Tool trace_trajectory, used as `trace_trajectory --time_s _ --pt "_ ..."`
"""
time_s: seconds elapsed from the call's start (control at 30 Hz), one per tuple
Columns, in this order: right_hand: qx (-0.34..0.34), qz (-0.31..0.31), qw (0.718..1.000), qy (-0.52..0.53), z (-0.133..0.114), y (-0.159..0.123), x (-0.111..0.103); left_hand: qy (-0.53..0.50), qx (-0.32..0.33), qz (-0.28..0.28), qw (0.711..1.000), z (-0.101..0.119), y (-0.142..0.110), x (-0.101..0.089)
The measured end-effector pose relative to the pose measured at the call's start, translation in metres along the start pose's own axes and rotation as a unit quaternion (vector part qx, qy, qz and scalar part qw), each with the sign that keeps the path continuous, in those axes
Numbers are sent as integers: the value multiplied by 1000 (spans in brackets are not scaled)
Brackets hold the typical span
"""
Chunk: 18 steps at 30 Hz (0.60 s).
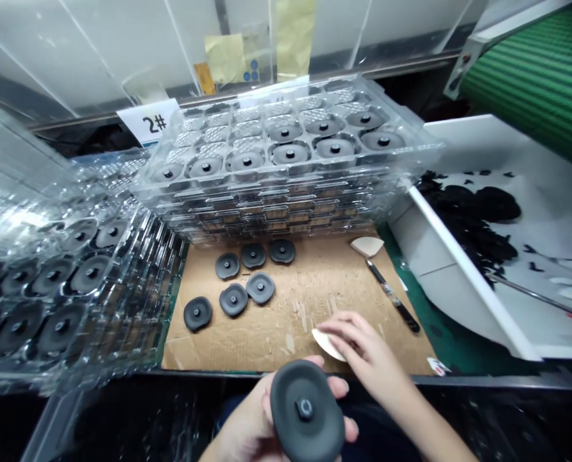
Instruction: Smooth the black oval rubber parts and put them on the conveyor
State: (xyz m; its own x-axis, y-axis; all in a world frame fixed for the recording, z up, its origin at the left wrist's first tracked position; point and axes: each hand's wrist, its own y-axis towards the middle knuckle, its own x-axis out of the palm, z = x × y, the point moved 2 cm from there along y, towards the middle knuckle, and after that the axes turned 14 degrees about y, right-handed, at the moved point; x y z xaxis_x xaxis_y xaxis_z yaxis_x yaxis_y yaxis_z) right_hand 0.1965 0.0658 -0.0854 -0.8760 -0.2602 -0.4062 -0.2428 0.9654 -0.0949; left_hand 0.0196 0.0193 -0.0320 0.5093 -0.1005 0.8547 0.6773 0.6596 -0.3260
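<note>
Several glossy, clear trays stand stacked; then six dark, rounded discs lie on scuffed brown cardboard. I see my left hand curled around a matte black dish with a raised central stub, near the cardboard's front edge. My right hand's fingers, held close, grip a thin white pad. A slim knife follows.
</note>
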Motion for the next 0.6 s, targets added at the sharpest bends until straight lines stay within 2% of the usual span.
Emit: trace_trajectory --time_s 0.1,0.2,0.27,0.37,0.43,0.5,0.57,0.6 --pt "24 20 999 -32 26 -21 17 -9 -1 3 1000 1 -1 -2" --pt "41 43 997 -58 37 -34 27 -6 10 3 1000 3 -1 0" --pt "45 66 994 -74 39 -30 25 -1 20 6 1000 4 -1 3" --pt "29 89 992 -81 33 -8 9 17 28 33 999 5 0 6" --pt "7 98 992 -75 15 5 -7 37 36 64 997 5 1 9" --pt "-31 97 993 -58 -18 9 -17 60 50 103 992 5 2 11" --pt "-121 81 989 -26 -60 3 -19 100 55 155 981 6 4 12" --pt "-248 42 968 12 -82 -2 -15 121 53 179 975 7 4 12"
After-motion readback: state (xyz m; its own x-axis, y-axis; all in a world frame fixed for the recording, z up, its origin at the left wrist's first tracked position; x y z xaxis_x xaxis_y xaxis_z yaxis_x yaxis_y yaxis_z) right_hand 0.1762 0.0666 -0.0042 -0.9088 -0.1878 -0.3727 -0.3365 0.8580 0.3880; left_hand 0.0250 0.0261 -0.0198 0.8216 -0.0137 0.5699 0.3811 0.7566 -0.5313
